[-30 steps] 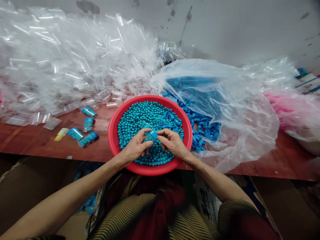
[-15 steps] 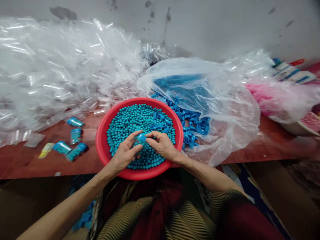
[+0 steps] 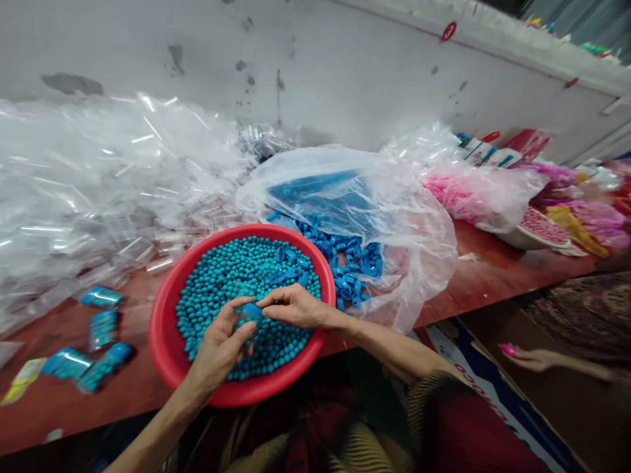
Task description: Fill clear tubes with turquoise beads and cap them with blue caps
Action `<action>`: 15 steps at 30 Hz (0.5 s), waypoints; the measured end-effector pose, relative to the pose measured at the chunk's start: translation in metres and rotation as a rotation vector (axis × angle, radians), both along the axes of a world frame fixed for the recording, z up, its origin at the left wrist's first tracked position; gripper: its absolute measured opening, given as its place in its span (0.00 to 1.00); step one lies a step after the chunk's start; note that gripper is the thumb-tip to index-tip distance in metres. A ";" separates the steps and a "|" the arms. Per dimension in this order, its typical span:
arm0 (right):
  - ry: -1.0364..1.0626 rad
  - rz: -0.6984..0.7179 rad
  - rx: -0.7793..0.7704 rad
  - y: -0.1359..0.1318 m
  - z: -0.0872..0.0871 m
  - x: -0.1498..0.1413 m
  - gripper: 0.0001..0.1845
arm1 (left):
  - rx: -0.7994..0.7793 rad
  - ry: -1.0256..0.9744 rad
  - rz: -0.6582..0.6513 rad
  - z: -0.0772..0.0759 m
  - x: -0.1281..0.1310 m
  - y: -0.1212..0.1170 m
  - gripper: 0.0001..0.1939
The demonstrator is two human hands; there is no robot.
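Observation:
Over a red basin (image 3: 162, 328) of teal balls (image 3: 210, 279), my left hand (image 3: 217, 341) is closed around a small clear plastic container (image 3: 244, 319). A blue plastic piece (image 3: 254, 311) shows at its upper end. My right hand (image 3: 298, 307) pinches that end with thumb and forefinger; the exact grip is partly hidden. Several loose blue plastic pieces (image 3: 292, 264) lie on the balls at the basin's right. On the table to the left are several filled clear containers (image 3: 103, 328) with teal balls and blue pieces inside.
Clear plastic containers (image 3: 98, 190) are heaped at the back left. Beyond the basin, a clear bag (image 3: 414, 236) spills blue pieces (image 3: 352, 263) onto the red table (image 3: 444, 292). Farther right are pink pieces (image 3: 456, 194) and a bowl (image 3: 525, 240). Another person's hand (image 3: 530, 358) holds something pink.
The view has swung right and up, so the scene sits lower and farther left. Another person's hand has come into view at right. My hands keep hold of the container above the balls.

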State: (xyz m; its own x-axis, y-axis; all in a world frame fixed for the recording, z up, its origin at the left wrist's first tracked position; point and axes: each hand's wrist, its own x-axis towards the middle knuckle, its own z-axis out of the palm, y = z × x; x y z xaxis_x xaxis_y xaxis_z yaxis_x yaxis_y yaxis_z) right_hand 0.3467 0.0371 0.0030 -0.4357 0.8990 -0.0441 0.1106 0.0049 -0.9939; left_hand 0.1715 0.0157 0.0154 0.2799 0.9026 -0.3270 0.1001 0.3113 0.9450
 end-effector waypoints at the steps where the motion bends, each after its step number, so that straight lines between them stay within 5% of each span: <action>1: 0.000 0.032 -0.030 0.001 0.002 0.003 0.12 | 0.001 -0.012 -0.002 -0.002 0.000 0.001 0.28; 5: 0.069 0.103 -0.151 0.001 0.013 0.013 0.16 | 0.014 -0.051 -0.003 -0.010 -0.003 0.003 0.29; 10: 0.190 -0.017 -0.235 0.005 0.019 0.015 0.25 | 0.021 -0.050 -0.058 -0.006 -0.001 -0.001 0.24; 15: -0.185 -0.019 0.153 -0.006 0.021 0.007 0.24 | 0.096 0.001 -0.041 0.000 0.006 -0.008 0.24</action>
State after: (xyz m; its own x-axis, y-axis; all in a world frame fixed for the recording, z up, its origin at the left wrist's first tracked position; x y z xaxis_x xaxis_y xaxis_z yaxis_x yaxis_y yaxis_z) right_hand 0.3538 0.0312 0.0243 -0.4155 0.9094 0.0155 0.2927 0.1499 -0.9444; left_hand 0.1776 0.0082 0.0159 0.3166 0.9177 -0.2400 0.1118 0.2151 0.9702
